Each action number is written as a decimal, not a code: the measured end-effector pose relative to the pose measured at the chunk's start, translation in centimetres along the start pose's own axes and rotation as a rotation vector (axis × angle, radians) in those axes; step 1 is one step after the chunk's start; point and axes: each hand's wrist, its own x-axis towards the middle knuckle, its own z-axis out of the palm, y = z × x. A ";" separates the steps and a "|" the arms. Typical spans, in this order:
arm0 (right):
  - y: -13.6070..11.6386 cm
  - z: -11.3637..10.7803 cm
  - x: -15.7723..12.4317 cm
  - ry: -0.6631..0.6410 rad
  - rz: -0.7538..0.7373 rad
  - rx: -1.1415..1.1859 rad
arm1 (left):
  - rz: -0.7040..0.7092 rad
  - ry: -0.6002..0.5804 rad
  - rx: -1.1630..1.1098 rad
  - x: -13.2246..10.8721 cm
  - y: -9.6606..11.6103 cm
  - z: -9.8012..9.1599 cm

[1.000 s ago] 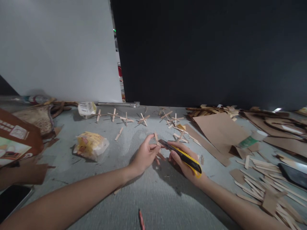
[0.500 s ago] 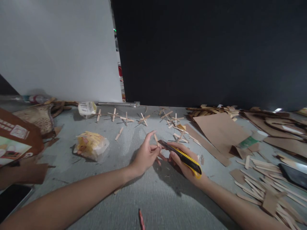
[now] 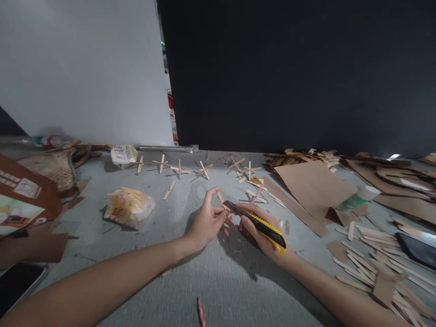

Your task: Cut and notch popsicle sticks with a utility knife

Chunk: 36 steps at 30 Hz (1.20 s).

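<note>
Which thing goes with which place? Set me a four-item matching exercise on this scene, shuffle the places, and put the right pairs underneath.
Things
1. Utility knife
2. Wooden stick by the knife's tip
3. Yellow-printed bag
4. Green-and-white cup

Places
A. Lying to the left of both hands
B. Held in the left hand
C. Beside brown cardboard, right of both hands
D. Gripped in the right hand

Pairs: 1-D, 2-B, 3-A, 4-C

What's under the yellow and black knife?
The right hand, gripping the knife. The gray table shows around the hand, partly in shadow. Whatever lies directly beneath the hand is covered, so I can't tell.
</note>
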 end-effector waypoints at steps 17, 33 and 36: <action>0.5 0.3 -0.1 0.019 0.056 0.071 | 0.013 -0.071 -0.001 0.2 0.2 -0.5; 0.8 0.1 -0.3 -0.052 0.064 0.109 | -0.003 -0.090 0.031 0.5 0.4 -1.0; 0.9 0.0 -0.4 -0.057 0.027 0.113 | -0.007 -0.104 0.030 0.5 0.6 -1.0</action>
